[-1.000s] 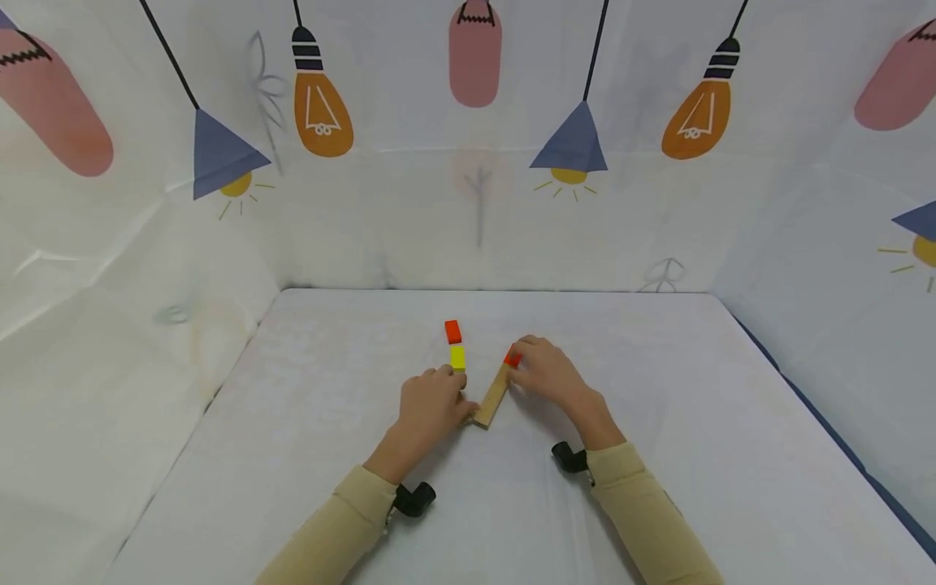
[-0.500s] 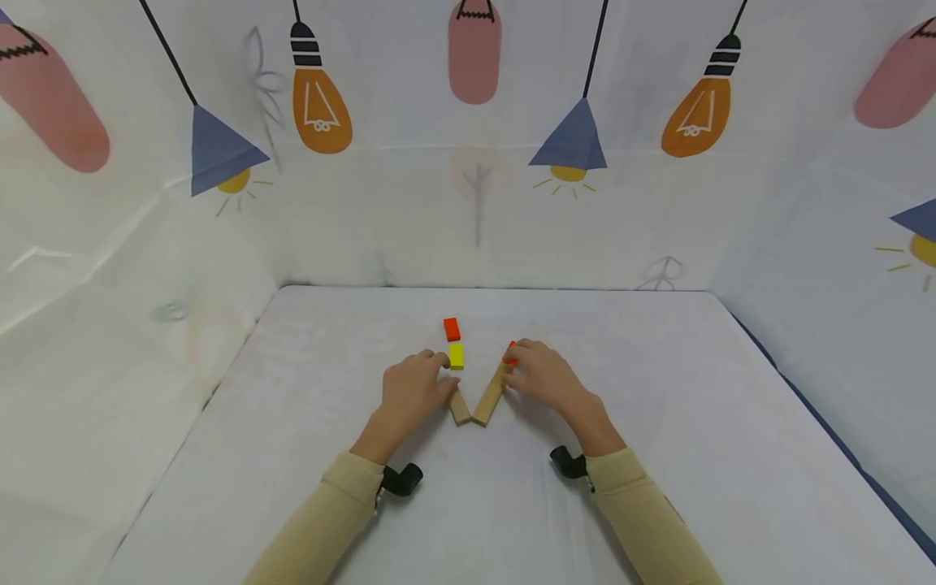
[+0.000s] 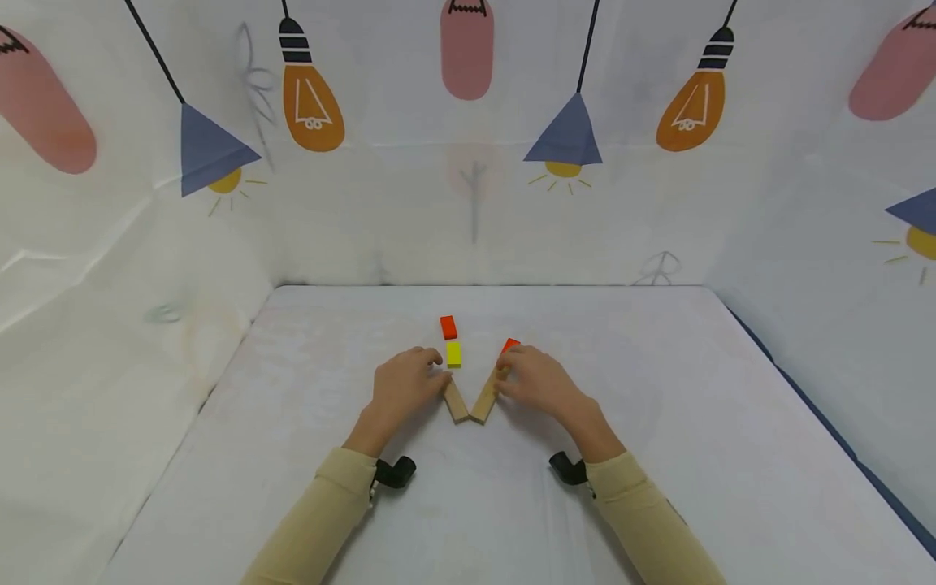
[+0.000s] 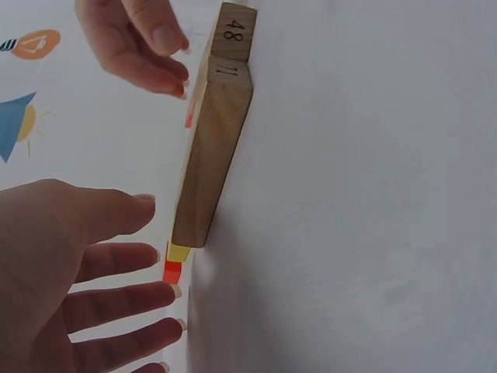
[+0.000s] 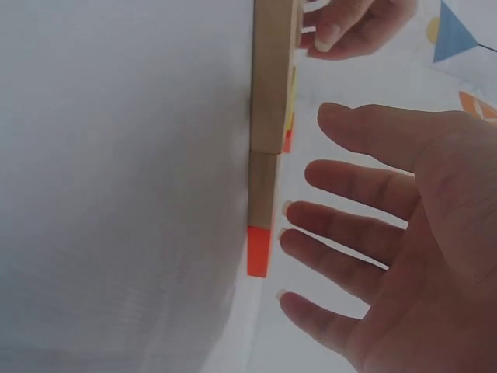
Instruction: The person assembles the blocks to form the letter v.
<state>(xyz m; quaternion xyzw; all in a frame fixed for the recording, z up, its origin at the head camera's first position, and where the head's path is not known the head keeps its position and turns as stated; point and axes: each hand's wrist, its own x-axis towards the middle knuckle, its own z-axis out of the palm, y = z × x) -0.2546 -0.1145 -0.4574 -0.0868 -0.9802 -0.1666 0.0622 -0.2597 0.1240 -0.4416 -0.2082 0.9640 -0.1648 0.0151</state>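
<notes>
Two wooden strips form a V on the white table in the head view. The left strip is a wooden block, its end numbered 11 in the left wrist view; a block end marked 48 adjoins it. Two wooden blocks lie end to end in the right strip, with a red block beyond. My left hand is beside the left block's far end, fingers spread. My right hand is alongside the right strip, fingers relaxed and apart from it in the right wrist view. Neither hand holds anything.
Beyond the left wooden block lie a yellow block and another red block, roughly in line with it. The white table runs back to a sheet wall printed with lamps and bulbs.
My left hand has drawn back to the left, uncovering the left wooden block. My right hand has eased slightly toward me along its strip, and the red block there shows above the fingers.
</notes>
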